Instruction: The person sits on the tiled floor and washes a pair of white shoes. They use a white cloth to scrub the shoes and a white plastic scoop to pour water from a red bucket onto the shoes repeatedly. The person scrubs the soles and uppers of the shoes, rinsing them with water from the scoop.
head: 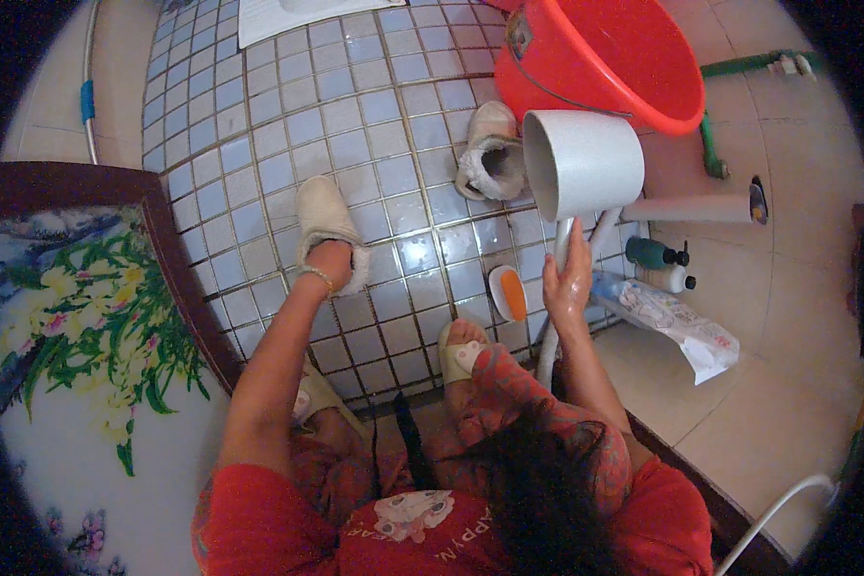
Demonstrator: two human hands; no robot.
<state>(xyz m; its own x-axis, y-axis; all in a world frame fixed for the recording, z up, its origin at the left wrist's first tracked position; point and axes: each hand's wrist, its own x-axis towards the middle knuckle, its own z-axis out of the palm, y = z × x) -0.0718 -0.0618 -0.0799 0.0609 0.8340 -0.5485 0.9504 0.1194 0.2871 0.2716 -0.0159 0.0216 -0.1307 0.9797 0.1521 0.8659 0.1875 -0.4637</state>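
Note:
My left hand (331, 261) holds a beige fleece-lined slipper (324, 205) by its opening, with the fingers hidden inside. A beaded bracelet circles that wrist. The matching slipper (491, 122) rests on the tiles to the right, its fleece opening towards me. My right hand (570, 279), wet and shiny, grips the handle of a pale dipper (597, 164). The dipper is tilted, its mouth facing left, and I cannot see what is in it. Between the hands and nearer my feet lies a white and orange scrubbing brush (508, 294) on wet floor tiles (412, 252).
A red bucket (597, 57) stands at the upper right by green pipes (745, 66). Pump bottles (651, 252) and a printed plastic bag (669, 320) sit along the right wall. A floral panel (101, 309) borders the left; a white mat (295, 18) lies ahead.

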